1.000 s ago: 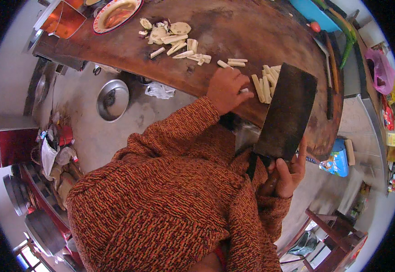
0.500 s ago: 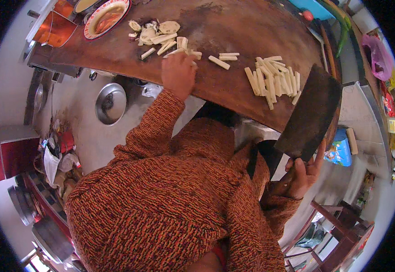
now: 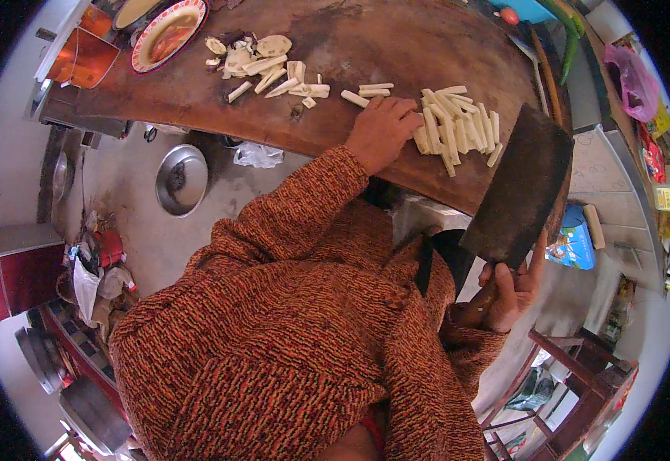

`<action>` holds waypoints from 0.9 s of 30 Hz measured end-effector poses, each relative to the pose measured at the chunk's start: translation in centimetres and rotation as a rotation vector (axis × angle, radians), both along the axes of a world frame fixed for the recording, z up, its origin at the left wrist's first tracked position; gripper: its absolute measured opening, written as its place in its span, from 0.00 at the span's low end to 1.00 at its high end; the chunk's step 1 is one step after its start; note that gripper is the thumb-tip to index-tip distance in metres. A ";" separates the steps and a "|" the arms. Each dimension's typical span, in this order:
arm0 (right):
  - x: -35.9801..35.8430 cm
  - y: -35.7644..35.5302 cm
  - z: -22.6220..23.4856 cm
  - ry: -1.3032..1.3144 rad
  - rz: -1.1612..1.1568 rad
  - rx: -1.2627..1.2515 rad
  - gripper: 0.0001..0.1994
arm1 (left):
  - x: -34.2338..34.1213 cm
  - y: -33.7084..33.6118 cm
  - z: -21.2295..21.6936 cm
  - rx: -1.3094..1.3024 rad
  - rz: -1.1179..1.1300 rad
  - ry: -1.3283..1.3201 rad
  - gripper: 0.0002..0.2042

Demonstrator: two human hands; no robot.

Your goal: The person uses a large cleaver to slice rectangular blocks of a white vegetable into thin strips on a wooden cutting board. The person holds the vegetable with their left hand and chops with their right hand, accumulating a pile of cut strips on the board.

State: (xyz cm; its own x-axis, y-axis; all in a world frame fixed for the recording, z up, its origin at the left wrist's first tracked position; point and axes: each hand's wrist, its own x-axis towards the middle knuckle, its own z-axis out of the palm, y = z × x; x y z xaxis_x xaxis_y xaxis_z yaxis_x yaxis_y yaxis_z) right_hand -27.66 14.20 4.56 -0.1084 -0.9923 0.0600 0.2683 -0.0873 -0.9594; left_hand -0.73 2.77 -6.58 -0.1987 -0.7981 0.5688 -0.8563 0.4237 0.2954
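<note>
My right hand (image 3: pixel 509 296) is wrapped round the handle of a dark, wide-bladed cleaver (image 3: pixel 521 188); the blade points up, over the right part of the wooden table. My left hand (image 3: pixel 383 132) rests low over the table's near edge, fingers stretched and slightly bent, with nothing visible in them. Its fingertips come close to the left side of a pile of pale cut vegetable sticks (image 3: pixel 458 127). A few loose sticks (image 3: pixel 376 87) lie just beyond that hand. Farther left are more sticks (image 3: pixel 272 79) beside pale vegetable slices (image 3: pixel 273 46) and dark purple scraps.
The brown wooden table (image 3: pixel 366 46) curves across the top. A patterned plate (image 3: pixel 137 58) with orange-red bits and orange containers (image 3: pixel 81 60) stand at its far left. A blue basin (image 3: pixel 531 9) is far right. A metal bowl (image 3: pixel 181 180) sits on the floor; a wooden stool (image 3: pixel 581 376) stands lower right.
My left hand has moved right, from the left group of sticks to the right pile's edge. The cleaver stays in my right hand, nearly unmoved. The view has shifted slightly.
</note>
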 end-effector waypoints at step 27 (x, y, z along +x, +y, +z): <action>2.1 0.1 -0.5 0.114 0.092 0.094 0.41 | 2.5 4.9 1.5 -0.002 -0.061 0.126 0.10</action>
